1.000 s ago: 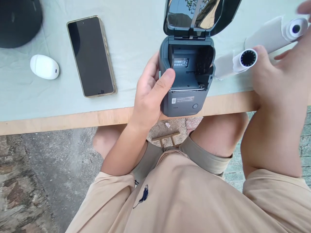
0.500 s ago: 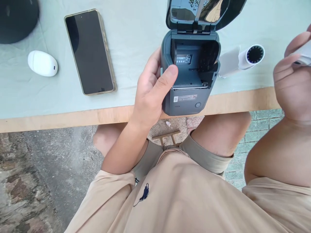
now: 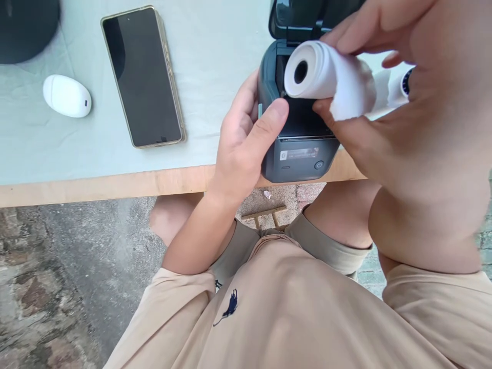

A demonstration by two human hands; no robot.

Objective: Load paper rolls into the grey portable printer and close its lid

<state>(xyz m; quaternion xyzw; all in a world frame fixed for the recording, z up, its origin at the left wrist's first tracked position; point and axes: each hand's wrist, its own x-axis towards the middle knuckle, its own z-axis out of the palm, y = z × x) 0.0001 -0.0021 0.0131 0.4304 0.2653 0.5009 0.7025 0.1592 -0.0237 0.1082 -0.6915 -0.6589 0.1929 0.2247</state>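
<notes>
A dark grey label printer (image 3: 303, 156) stands at the table's front edge with its glossy lid (image 3: 292, 18) flipped up. My left hand (image 3: 246, 143) grips the printer's left side, thumb resting on the rim of its open bay. My right hand (image 3: 400, 97) holds a white paper roll (image 3: 323, 74) between fingers and thumb, right above the open bay. The roll's hollow core faces the camera and loose paper is bunched under my fingers. My right hand hides most of the bay.
A black smartphone (image 3: 142, 77) lies face up on the pale green table cover (image 3: 215, 56). A white oval device (image 3: 66, 96) and a dark round object (image 3: 23, 25) sit at far left. A second paper roll (image 3: 400, 87) peeks out behind my right hand. The wooden table edge (image 3: 96, 187) runs below.
My right hand picked a paper roll up from the right side of the table and carried it left, over the printer's open bay. My left hand stayed on the printer.
</notes>
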